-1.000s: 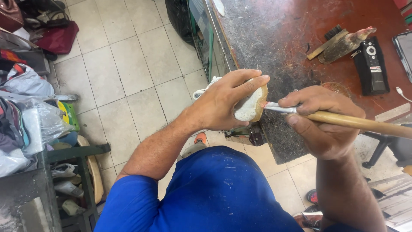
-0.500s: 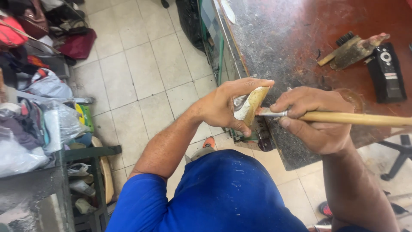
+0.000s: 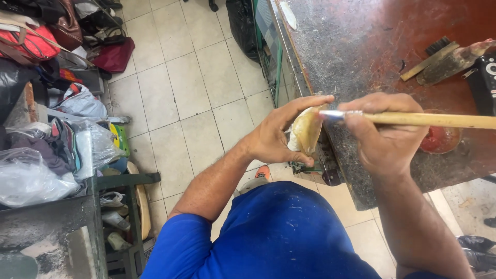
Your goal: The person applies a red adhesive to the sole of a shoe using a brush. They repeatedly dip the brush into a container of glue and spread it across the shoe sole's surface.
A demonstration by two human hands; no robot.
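**Brush laid against a small pale piece at the bench edge**

Far to the left, bags and bundled clothes (image 3: pixel 46 129) are lying heaped on and beside a dark shelf unit (image 3: pixel 111 217), with red and maroon handbags (image 3: pixel 111 54) sitting on the tiled floor (image 3: pixel 186 88) behind them.

Moving right, the person's left forearm is reaching up from a blue shirt (image 3: pixel 274 237). The left hand (image 3: pixel 274 139) is clasping a small yellowish-white piece (image 3: pixel 306 130), thumb lying along its upper edge and fingers curling under its lower end, so the piece is being pinched firmly. The piece is standing with its long axis roughly vertical in the view, its broad yellowish face turning toward the camera and rightward. It is hovering just at the near left edge of the worn dark-and-red workbench (image 3: pixel 361 57), above a dark greenish fitting (image 3: pixel 315 168) fixed to the bench side.

Next, the right hand (image 3: pixel 387 132) is gripping a brush (image 3: pixel 413 120) with a pale wooden handle; the fingers are closed tight around the handle near its metal ferrule. The brush is lying almost horizontal, handle running off the right edge, ferrule and tip pointing left and touching the top of the held piece.

Further right on the bench, a small dish of red stuff (image 3: pixel 440 138) is sitting just beside the right hand. Beyond it, a stiff brush and a stained tool (image 3: pixel 444 59) are lying aslant, and a black device (image 3: pixel 485 80) is showing at the right edge.
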